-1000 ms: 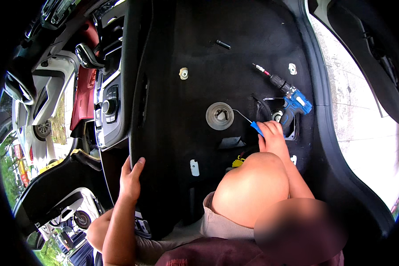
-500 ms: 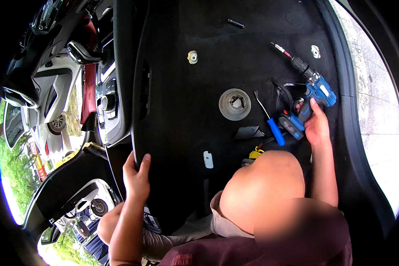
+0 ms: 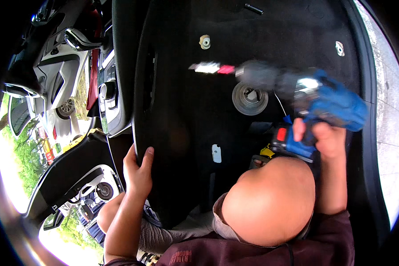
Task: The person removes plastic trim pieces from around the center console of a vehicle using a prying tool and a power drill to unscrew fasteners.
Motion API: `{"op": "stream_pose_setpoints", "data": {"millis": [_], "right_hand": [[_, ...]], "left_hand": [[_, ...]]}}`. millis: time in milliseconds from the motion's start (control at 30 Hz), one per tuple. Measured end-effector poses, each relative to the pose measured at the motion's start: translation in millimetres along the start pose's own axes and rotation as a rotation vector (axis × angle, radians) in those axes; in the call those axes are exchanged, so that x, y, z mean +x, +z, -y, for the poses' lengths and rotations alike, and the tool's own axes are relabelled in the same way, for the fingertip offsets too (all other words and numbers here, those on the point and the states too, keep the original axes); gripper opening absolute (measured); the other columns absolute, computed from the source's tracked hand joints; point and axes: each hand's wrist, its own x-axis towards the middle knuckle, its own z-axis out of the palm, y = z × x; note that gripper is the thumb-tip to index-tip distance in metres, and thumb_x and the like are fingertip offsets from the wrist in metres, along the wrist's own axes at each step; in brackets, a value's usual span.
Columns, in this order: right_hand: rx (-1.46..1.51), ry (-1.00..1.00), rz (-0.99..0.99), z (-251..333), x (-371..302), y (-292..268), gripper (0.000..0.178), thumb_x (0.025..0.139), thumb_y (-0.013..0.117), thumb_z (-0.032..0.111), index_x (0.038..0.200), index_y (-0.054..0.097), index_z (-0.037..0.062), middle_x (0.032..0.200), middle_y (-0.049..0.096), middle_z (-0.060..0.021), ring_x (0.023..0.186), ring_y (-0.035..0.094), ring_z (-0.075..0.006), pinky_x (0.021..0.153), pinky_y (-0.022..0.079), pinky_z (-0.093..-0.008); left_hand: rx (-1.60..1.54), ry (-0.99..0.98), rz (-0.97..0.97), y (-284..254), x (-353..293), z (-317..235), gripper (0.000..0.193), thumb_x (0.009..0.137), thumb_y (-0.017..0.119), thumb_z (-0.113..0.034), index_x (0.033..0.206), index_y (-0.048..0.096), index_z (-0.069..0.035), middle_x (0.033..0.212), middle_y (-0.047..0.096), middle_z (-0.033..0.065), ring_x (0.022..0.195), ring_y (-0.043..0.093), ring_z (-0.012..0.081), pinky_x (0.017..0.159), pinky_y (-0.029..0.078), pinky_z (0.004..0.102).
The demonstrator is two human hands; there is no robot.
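Note:
A blue and black cordless drill [image 3: 328,99] is held up by its handle in my right hand [image 3: 326,137], smeared by motion. Its chuck and a bit with a red band point left, and the battery hangs below near my knee. My left hand [image 3: 138,170] grips the edge of a black carpeted panel [image 3: 177,115], thumb on the near face and fingers behind it. Set in the panel is a round metal cup [image 3: 249,99], partly behind the drill. The blue-handled screwdriver is mostly hidden by the drill.
White-rimmed fixing holes [image 3: 205,42] and a white oblong plate [image 3: 216,153] show on the panel. A small dark cylinder [image 3: 254,9] lies at the far side. Something yellow [image 3: 267,151] sits beside my bare knee [image 3: 270,199]. A car's centre console [image 3: 108,97] stands at left.
My right hand has lifted the drill off the panel and swung its bit round to point left. The left hand keeps its grip on the panel edge.

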Motion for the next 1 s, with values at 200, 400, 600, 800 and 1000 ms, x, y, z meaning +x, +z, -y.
{"op": "stream_pose_setpoints", "data": {"millis": [200,400,600,800,1000], "right_hand": [[0.120,0.166,0.182,-34,38,62,0.021,0.100,0.081,0.009,0.118,0.073,0.0008,0.091,0.076,-0.0069,0.075,0.073,-0.0129,0.069,0.062,-0.0307],[0.165,0.212,0.187,-45,48,89,0.013,0.105,0.073,0.012,0.113,0.072,0.0009,0.094,0.076,-0.0083,0.080,0.074,-0.0157,0.076,0.062,-0.0324],[0.125,0.188,0.244,-56,52,91,0.022,0.105,0.074,0.012,0.123,0.072,0.0000,0.107,0.079,-0.0122,0.080,0.075,-0.0160,0.076,0.063,-0.0320],[0.186,0.137,0.268,-60,61,92,0.031,0.105,0.074,0.012,0.133,0.070,0.0001,0.121,0.078,-0.0184,0.079,0.075,-0.0165,0.076,0.064,-0.0316],[0.226,0.105,0.218,-58,64,96,0.024,0.102,0.079,0.011,0.123,0.075,0.0002,0.110,0.080,-0.0125,0.077,0.074,-0.0126,0.070,0.064,-0.0308]], "left_hand": [[0.080,0.002,-0.002,-3,-3,-5,0.031,0.107,0.071,-0.022,0.123,0.071,0.004,0.098,0.077,0.0065,0.091,0.065,0.0115,0.086,0.054,0.0302],[0.008,0.015,-0.008,0,-4,-3,0.030,0.108,0.071,-0.020,0.124,0.070,0.005,0.104,0.077,0.0054,0.095,0.065,0.0112,0.089,0.053,0.0296],[-0.016,-0.027,-0.009,1,-5,-10,0.027,0.107,0.071,-0.018,0.122,0.070,0.005,0.104,0.077,0.0050,0.096,0.065,0.0109,0.090,0.053,0.0294],[0.026,-0.044,-0.004,0,-5,-10,0.028,0.107,0.072,-0.018,0.124,0.070,0.004,0.104,0.076,0.0051,0.096,0.065,0.0111,0.090,0.053,0.0293],[0.011,-0.052,-0.007,0,-5,-9,0.028,0.107,0.071,-0.017,0.125,0.070,0.004,0.104,0.076,0.0050,0.096,0.065,0.0110,0.090,0.052,0.0290]]}}
